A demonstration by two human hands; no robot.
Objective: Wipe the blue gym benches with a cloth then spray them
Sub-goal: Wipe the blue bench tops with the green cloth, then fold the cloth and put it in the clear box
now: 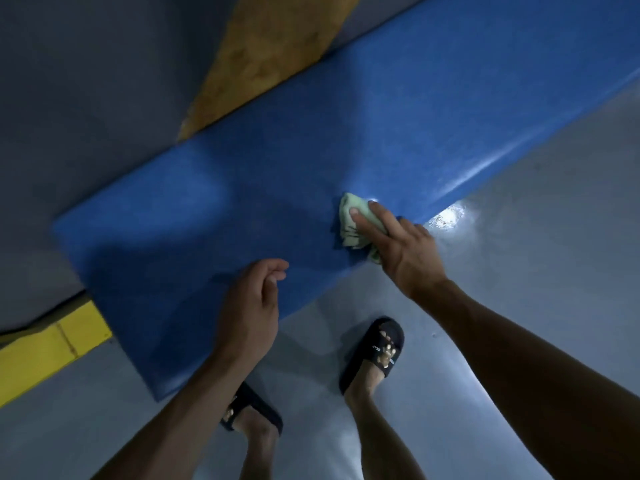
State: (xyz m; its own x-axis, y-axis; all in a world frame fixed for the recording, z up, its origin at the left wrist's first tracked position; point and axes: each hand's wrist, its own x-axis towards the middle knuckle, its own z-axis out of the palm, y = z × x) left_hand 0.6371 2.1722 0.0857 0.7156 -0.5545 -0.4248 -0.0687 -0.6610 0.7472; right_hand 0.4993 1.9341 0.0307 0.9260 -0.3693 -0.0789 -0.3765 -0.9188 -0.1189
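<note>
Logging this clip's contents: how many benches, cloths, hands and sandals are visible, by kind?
Blue bench: 1
Green cloth, under the right hand: 1
Hands: 2, the left hand empty and the right hand pressing the cloth
Dark sandals: 2, left sandal and right sandal
Total: 6

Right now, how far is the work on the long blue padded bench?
Nothing clearly looks finished; the long blue padded bench shows no obvious wiped area. In hand: the right hand presses a crumpled pale green cloth on the bench near its front edge, while the left hand hovers empty. Left: the remaining wiping and all spraying; no spray bottle is in view.
</note>
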